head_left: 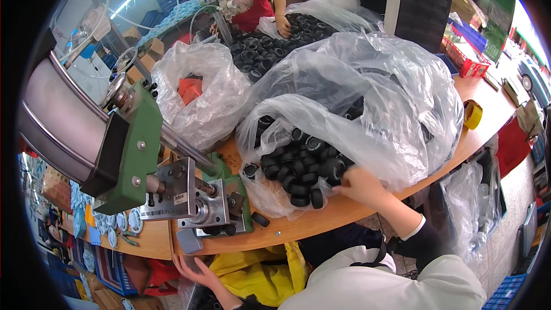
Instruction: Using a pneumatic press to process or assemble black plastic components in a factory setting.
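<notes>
Small black wheels with tyre-like rims spill in a heap from a clear plastic bag on the wooden table. My right hand is at the heap's right side with fingers bent around a black wheel; the fingertips are partly hidden. My left hand is below the table's front edge, fingers spread, holding nothing. Nearest to it is a grey block on the edge. A green and steel press stands just beyond. One loose wheel lies beside the press base.
The press's big cylinder leans in at the left. Another clear bag holds something orange-red. A person in a red shirt reaches into more black wheels across the table. A yellow tape roll sits at the right edge. Yellow cloth hangs below.
</notes>
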A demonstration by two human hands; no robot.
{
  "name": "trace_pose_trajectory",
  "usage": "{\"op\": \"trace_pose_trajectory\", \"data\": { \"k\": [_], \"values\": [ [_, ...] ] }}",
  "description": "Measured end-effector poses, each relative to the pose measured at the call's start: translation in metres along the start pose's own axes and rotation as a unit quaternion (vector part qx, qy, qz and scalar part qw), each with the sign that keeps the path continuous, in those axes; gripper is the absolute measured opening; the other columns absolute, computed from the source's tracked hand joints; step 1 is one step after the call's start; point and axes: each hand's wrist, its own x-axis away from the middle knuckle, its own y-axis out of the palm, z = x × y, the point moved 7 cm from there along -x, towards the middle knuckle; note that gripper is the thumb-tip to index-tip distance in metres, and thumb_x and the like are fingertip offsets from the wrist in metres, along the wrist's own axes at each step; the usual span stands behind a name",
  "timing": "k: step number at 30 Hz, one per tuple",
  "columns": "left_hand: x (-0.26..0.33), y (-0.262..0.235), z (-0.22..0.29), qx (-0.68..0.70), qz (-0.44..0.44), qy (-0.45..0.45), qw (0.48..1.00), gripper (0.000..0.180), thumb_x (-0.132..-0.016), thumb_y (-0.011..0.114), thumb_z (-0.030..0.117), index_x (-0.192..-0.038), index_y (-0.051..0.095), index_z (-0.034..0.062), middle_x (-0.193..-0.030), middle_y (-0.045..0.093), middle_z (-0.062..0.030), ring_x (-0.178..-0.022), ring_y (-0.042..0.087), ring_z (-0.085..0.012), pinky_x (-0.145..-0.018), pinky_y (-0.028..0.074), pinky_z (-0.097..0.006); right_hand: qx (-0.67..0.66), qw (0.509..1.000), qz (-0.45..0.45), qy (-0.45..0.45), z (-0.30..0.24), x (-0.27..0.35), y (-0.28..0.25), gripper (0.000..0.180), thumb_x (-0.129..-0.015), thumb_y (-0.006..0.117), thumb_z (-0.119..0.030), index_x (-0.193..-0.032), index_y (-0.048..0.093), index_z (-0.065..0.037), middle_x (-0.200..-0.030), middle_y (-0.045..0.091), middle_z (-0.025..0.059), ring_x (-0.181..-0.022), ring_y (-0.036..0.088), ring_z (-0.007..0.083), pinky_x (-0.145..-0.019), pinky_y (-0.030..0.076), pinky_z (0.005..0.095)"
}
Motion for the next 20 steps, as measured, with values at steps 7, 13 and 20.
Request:
{"op": "trace_pose_trajectory", "data": {
  "k": [7,13,20],
  "values": [
    [0.027,0.001,0.189,0.127,-0.072,0.290,0.946,0.015,-0.079,0.054,0.006,-0.092,0.060,0.0025,-0.106,0.057,-0.0158,-0.097,0.057,-0.0326,-0.083,0.045,-0.043,0.029,0.974,0.175,-0.140,-0.016,-0.024,-0.028,0.025,-0.075,0.066,-0.009,-0.095,0.053,-0.001,-0.098,0.053,0.0144,-0.089,0.055,0.0319,-0.075,0.045,0.0360],
    [0.041,0.084,0.306,0.326,-0.314,0.411,0.791,0.025,-0.068,0.066,0.004,-0.093,0.063,0.0039,-0.107,0.060,-0.0086,-0.098,0.059,-0.0241,-0.080,0.045,-0.036,-0.146,0.968,0.061,-0.196,0.001,-0.043,-0.042,0.023,-0.074,0.061,-0.002,-0.095,0.052,-0.001,-0.102,0.050,0.0139,-0.096,0.051,0.0295,-0.081,0.043,0.0365],
    [0.082,0.187,0.366,0.196,-0.380,0.420,0.800,0.044,-0.067,0.065,0.008,-0.111,0.056,0.0050,-0.122,0.051,-0.0102,-0.115,0.048,-0.0248,-0.093,0.038,-0.040,0.135,0.908,0.086,-0.388,-0.009,-0.013,-0.036,0.047,-0.063,0.070,-0.006,-0.107,0.055,-0.004,-0.124,0.047,0.0151,-0.115,0.044,0.0334,-0.096,0.039,0.0393]
  ]
}}
